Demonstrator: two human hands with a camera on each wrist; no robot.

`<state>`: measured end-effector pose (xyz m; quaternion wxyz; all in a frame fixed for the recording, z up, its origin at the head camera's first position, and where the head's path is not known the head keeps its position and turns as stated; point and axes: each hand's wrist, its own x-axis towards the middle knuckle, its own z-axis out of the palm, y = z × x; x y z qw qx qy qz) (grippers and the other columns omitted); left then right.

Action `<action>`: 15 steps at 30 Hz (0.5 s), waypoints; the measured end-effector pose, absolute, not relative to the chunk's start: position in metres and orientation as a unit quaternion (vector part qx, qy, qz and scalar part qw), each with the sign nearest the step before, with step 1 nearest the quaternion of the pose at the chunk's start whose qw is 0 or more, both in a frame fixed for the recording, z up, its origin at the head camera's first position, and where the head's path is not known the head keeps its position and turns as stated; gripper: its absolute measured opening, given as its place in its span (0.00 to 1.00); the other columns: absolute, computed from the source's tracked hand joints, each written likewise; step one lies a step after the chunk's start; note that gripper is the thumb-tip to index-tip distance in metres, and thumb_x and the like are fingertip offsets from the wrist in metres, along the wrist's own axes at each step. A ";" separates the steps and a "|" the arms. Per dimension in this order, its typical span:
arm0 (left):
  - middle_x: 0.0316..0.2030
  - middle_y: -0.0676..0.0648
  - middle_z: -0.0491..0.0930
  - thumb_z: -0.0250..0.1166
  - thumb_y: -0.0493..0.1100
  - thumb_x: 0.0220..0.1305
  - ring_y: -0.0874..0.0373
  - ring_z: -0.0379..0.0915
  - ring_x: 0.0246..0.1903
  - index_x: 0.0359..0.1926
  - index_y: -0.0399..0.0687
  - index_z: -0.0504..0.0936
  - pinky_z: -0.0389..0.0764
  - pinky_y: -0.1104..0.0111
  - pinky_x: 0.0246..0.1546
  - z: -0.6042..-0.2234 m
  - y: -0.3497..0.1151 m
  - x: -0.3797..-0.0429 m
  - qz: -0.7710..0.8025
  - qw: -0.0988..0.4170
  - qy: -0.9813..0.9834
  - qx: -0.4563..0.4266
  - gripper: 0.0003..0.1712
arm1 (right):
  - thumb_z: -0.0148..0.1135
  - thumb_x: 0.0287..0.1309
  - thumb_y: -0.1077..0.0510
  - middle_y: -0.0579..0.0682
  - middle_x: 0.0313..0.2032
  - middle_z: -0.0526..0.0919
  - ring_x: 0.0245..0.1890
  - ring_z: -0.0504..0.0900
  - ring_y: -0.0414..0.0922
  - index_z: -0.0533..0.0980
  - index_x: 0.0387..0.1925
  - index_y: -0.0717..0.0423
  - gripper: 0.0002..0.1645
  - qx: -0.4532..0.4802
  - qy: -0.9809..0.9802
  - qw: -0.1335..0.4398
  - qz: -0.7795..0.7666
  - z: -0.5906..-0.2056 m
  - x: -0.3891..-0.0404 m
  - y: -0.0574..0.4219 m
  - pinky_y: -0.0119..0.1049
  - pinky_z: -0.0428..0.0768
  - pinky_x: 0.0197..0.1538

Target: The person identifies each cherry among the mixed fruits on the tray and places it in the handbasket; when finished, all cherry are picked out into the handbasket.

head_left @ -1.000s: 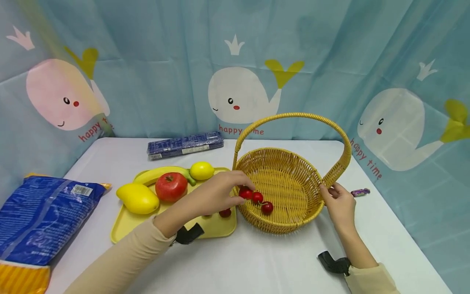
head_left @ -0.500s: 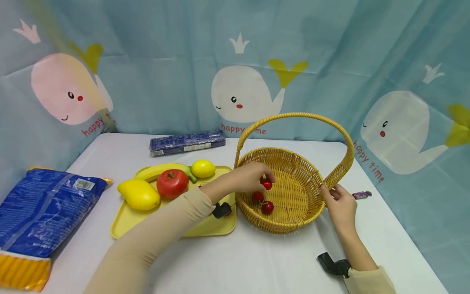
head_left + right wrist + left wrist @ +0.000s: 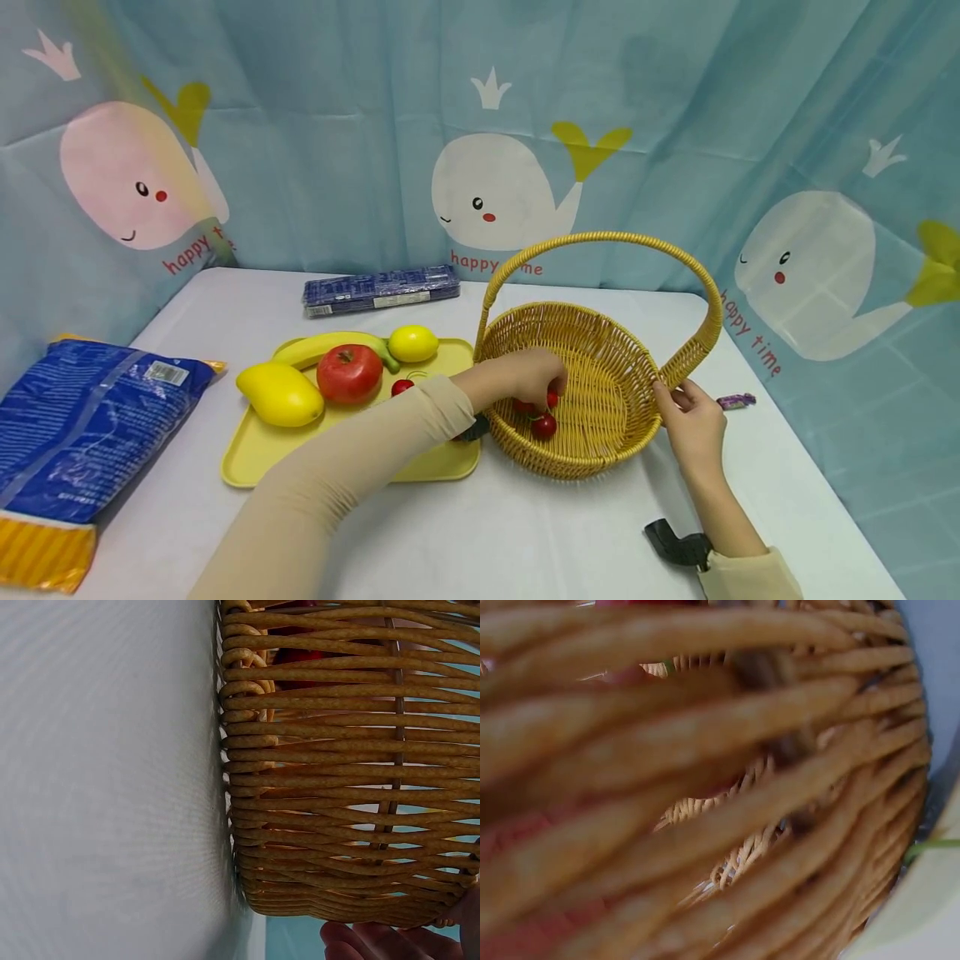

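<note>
"In the basket, what is the left hand doing?"

"It is down low, right by the red cherries. Its fingers are bent, but I can't tell if they pinch one, because the hand hides that bit."

"And the right hand?"

"It grips the basket's side by the foot of the handle, with its thumb in front and its other fingers bent. I think that helps the basket not to slide or tip. The basket stands on the table."

"Why is the tray so close?"

"It sits just beside the basket, on the left hand's side. Maybe that makes it a short reach."

"What's on it?"

"A mango, an apple, a banana, a lemon and at least one more cherry. The raised edge may stop round things rolling off."

"And the blue bag?"

"Far over to the left, perhaps so it's not in the way."
</note>
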<state>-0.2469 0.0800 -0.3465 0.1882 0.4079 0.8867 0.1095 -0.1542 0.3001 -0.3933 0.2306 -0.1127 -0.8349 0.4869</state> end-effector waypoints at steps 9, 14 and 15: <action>0.43 0.53 0.78 0.68 0.35 0.51 0.61 0.72 0.44 0.46 0.50 0.81 0.74 0.72 0.41 -0.344 0.072 -0.242 0.111 0.179 0.890 0.404 0.18 | 0.57 0.60 0.52 0.67 0.42 0.80 0.24 0.76 0.22 0.73 0.52 0.67 0.25 -0.112 -0.839 0.221 0.484 -0.394 -0.154 0.297 0.20 0.76 0.27; 0.47 0.54 0.78 0.68 0.39 0.54 0.61 0.72 0.49 0.49 0.51 0.80 0.71 0.74 0.48 -0.313 0.054 -0.227 0.172 0.131 0.869 0.444 0.19 | 0.57 0.61 0.51 0.67 0.42 0.80 0.24 0.75 0.22 0.73 0.51 0.66 0.25 -0.115 -0.841 0.222 0.479 -0.392 -0.153 0.299 0.19 0.76 0.26; 0.46 0.55 0.78 0.68 0.40 0.54 0.61 0.72 0.48 0.49 0.51 0.80 0.71 0.74 0.48 -0.306 0.048 -0.223 0.186 0.123 0.865 0.450 0.19 | 0.57 0.61 0.51 0.67 0.42 0.80 0.25 0.75 0.22 0.73 0.51 0.67 0.25 -0.114 -0.842 0.221 0.479 -0.391 -0.153 0.299 0.19 0.76 0.27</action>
